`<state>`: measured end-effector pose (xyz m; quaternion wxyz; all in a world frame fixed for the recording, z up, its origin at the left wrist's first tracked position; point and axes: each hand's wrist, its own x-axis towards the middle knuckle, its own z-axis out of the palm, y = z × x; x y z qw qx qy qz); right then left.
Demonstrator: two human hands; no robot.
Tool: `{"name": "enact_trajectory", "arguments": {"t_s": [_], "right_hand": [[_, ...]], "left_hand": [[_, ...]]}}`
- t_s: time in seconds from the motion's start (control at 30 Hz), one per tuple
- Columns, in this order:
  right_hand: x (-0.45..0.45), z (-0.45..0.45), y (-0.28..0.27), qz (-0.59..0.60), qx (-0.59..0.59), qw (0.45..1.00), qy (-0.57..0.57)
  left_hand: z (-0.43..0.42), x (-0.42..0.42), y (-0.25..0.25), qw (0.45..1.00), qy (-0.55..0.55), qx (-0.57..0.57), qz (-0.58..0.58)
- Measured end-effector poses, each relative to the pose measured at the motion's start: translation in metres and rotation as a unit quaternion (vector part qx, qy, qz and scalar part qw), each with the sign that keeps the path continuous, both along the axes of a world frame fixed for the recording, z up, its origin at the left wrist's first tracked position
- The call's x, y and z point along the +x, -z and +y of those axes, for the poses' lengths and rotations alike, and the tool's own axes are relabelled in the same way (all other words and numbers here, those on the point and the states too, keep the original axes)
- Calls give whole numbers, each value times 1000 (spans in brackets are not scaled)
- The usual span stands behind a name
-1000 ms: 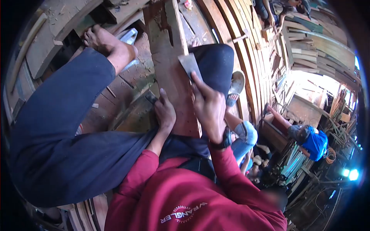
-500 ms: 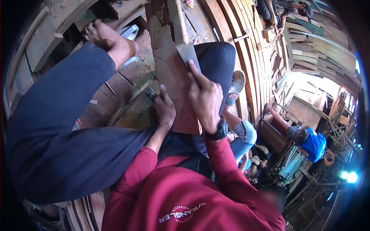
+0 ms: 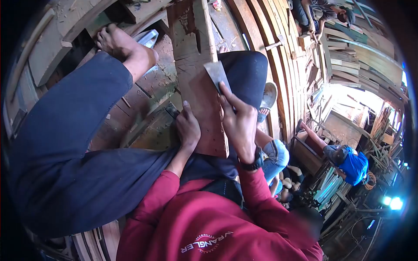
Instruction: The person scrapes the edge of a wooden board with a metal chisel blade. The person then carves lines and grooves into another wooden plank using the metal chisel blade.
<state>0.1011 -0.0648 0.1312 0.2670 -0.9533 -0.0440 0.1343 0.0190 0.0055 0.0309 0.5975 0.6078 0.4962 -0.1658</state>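
A wooden board (image 3: 198,102) lies lengthwise across my lap, its upper end rough and gouged. My left hand (image 3: 188,126) grips the board's left edge, thumb pointing away from my body. In my right hand (image 3: 240,119) is a scraper (image 3: 214,75) with a flat, flared metal blade. My index finger is stretched along the blade, and its handle is hidden in my palm. The blade's wide end is over the board's right edge, beside my knee; whether it touches the wood I cannot tell.
Long planks (image 3: 272,56) run along the right, with a hammer (image 3: 274,45) on them. A person in a blue shirt (image 3: 353,166) is at the right, and another person (image 3: 311,19) sits at the upper right. Timber stacks (image 3: 348,63) stand beyond. My bare foot (image 3: 126,45) rests at upper left.
My right hand and the scraper have moved right and closer to my body, with the blade now at the board's right edge. My left hand keeps its grip on the board.
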Motion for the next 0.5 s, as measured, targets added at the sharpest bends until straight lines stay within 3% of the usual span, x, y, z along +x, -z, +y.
{"name": "enact_trajectory", "arguments": {"t_s": [0.13,0.2,0.23,0.37,0.5], "right_hand": [[11,0,4,20,19,999,28],[1,-8,1,-23,60,998,7],[-2,-9,-7,27,28,999,36],[7,-4,-6,38,7,998,43],[-6,-15,4,-1,37,999,20]], "left_hand": [[-5,-4,11,999,-28,-35,-30],[-6,-4,7,999,-32,24,-29],[-3,2,8,998,-37,29,-36],[-7,-4,10,999,-23,22,-21],[-6,-6,13,999,-26,14,-31]]}}
